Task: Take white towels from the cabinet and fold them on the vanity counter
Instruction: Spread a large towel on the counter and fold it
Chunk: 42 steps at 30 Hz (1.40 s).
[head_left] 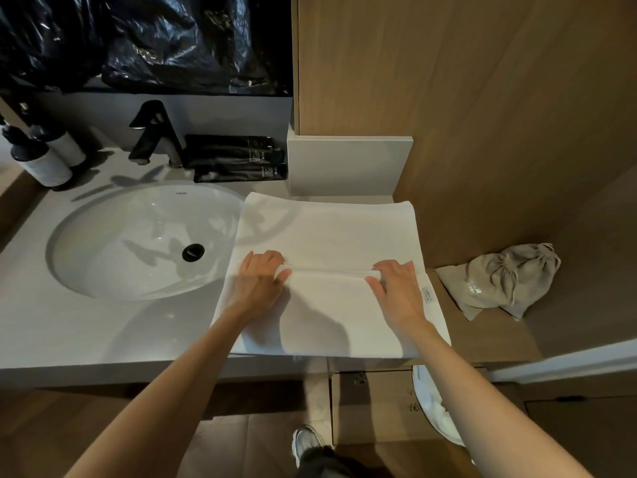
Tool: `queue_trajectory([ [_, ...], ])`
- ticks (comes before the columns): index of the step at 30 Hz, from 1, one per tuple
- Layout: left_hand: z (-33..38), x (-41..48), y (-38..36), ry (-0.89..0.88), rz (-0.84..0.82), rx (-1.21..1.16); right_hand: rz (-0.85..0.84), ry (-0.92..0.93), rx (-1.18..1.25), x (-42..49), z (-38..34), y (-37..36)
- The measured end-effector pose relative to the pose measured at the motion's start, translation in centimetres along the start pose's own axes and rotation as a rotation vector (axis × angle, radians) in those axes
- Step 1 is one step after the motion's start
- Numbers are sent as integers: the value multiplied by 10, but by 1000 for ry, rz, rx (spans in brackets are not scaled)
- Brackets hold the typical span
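On the table (103, 326) beside the sink (138, 236), the white towel (327, 232) lies flat. The left hand (258, 277) and right hand (396, 288) apparently pinch its folded edge; soft and limp, it is best gripped near the corners.

White cloth towel (327, 236), small label (426, 294) just right of right hand (396, 291): print too small to read.
White round container (425, 405) under right forearm: largely hidden by the arm and the grey worktop (103, 332).
Black plastic sheeting (138, 39) far beyond left hand (260, 281): cut off by the top edge.

Vanity counter (69, 326): towel (327, 232), bottles (44, 163), packets (238, 157)
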State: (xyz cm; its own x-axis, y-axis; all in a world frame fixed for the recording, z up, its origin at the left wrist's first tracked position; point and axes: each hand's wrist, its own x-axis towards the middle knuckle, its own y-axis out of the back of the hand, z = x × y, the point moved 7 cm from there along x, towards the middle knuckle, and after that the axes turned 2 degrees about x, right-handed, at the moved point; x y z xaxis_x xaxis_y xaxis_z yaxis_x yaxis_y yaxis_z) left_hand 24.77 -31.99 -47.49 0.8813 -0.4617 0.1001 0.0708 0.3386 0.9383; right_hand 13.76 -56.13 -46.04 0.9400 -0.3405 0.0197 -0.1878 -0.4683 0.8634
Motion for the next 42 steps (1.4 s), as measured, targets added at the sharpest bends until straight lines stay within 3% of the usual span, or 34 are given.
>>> queue_trajectory([
  [3, 21, -5, 9, 43, 104, 2, 87, 9, -30, -7, -22, -1],
  [6, 62, -23, 1, -4, 142, 29, 14, 88, -110, -21, -60, -28],
  [9, 87, -40, -26, -10, -64, 110, -111, 74, -195, -31, -73, -61],
  [11, 79, -44, -35, 24, -167, 198, -144, 67, -285, -32, -63, -68],
  [16, 40, -46, -23, 99, -156, 178, -227, 71, -360, -30, -29, -50],
  [23, -2, -68, -3, 131, -100, 110, -163, -2, -369, -39, 29, -18],
  [27, -13, -75, -1, 74, -109, 107, -186, -4, -365, -39, 33, -16],
  [32, -17, -83, 5, -37, -192, 20, -375, 39, -316, -44, 42, -11],
  [38, -11, -112, 2, -276, -222, 167, -476, 255, -351, -91, 18, -14],
  [42, -14, -121, -4, -267, -316, 269, -471, 286, -453, -100, 18, -16],
])
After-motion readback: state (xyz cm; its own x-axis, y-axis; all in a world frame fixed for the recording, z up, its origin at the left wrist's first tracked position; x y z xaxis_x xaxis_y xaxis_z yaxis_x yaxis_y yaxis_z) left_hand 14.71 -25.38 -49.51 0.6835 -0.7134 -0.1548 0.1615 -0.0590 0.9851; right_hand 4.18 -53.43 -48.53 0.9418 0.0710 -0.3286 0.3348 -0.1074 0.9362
